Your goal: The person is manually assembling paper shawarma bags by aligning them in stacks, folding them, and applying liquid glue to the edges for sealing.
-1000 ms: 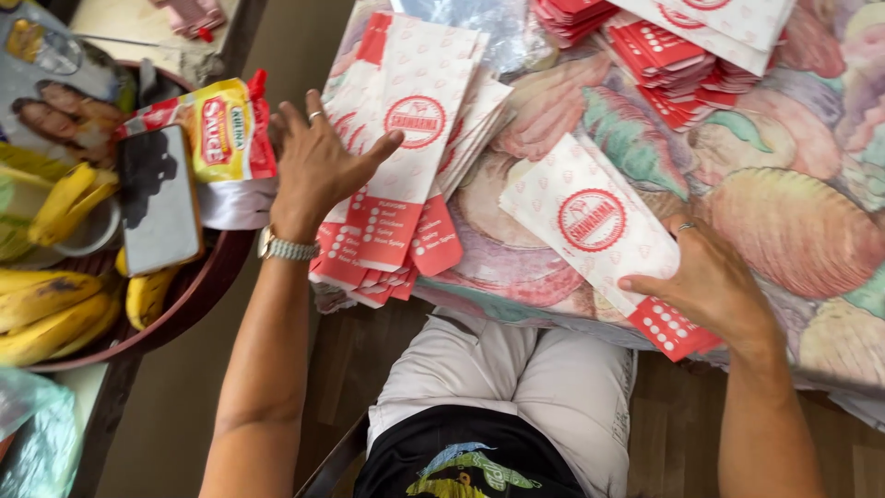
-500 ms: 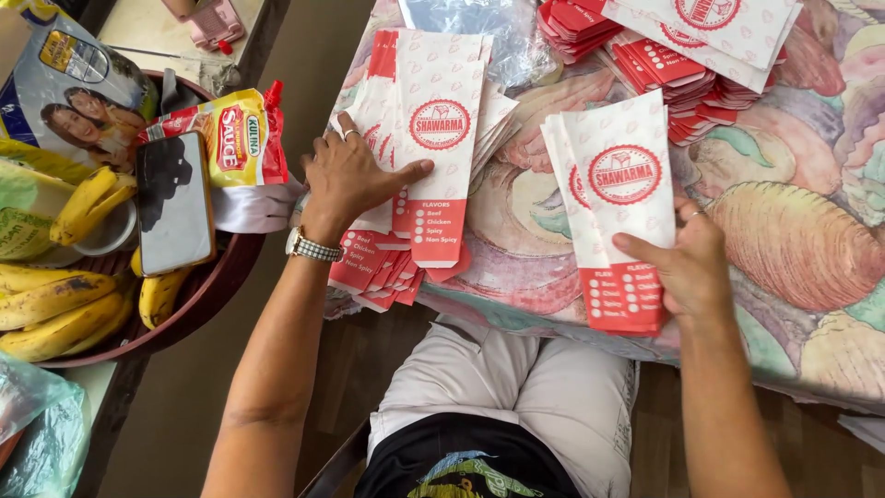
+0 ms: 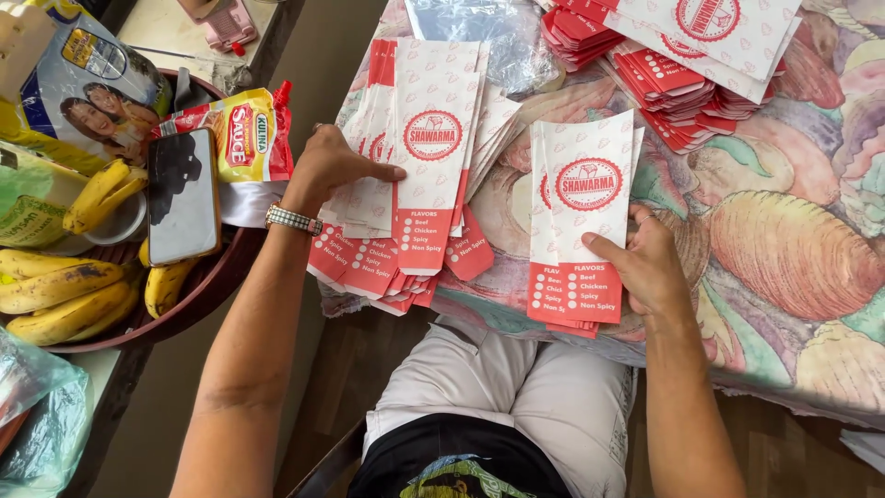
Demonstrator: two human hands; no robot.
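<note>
My left hand [image 3: 332, 166] lies flat on a fanned stack of white and red paper bags [image 3: 433, 157] at the near left edge of the table. My right hand [image 3: 645, 263] rests on a smaller pile of the same bags [image 3: 585, 198], fingers spread over its lower red end, thumb at its side. Both piles lie on a tablecloth [image 3: 784, 249] printed with large shells.
More bag stacks [image 3: 701, 55] and a clear plastic sheet [image 3: 479, 32] sit at the far side. To the left, a dark round tray [image 3: 217, 277] holds bananas [image 3: 64, 295], a phone [image 3: 182, 194], a sauce pouch [image 3: 249, 143] and other packets. A plastic bag [image 3: 32, 406] is at the lower left.
My right hand turned its bags from slanted to upright and slid them left toward the middle. My left hand settled flat on the left stack and squared its top bag.
</note>
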